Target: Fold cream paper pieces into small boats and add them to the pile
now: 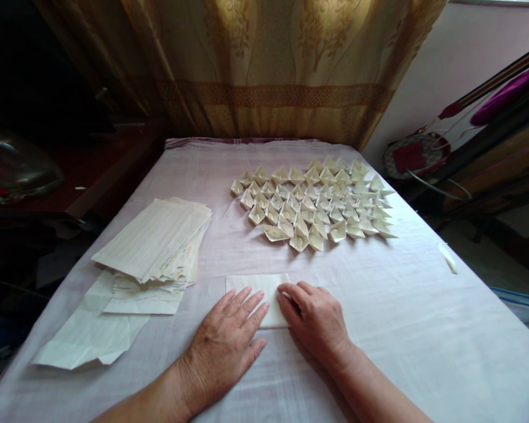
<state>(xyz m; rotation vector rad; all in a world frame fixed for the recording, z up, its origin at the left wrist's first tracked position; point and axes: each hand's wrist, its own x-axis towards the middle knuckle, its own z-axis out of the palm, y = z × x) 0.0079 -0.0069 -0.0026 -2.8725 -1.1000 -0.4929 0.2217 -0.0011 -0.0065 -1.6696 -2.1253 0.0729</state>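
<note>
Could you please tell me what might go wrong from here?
The small white rectangular paper, under fingers of the spread left hand and the bent right hand, might slip or crumple if they press unevenly. The loose, fanned stack of off-white paper sheets near the left forearm could be brushed askew. The pointed, cream folded-paper pieces beyond the hands might be knocked by a forward reach.

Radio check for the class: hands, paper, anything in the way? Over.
Left hand spread on white paper. Right hand at its right edge, fingers bent. Folded pieces beyond, paper stack to the left, both apart from it.
</note>
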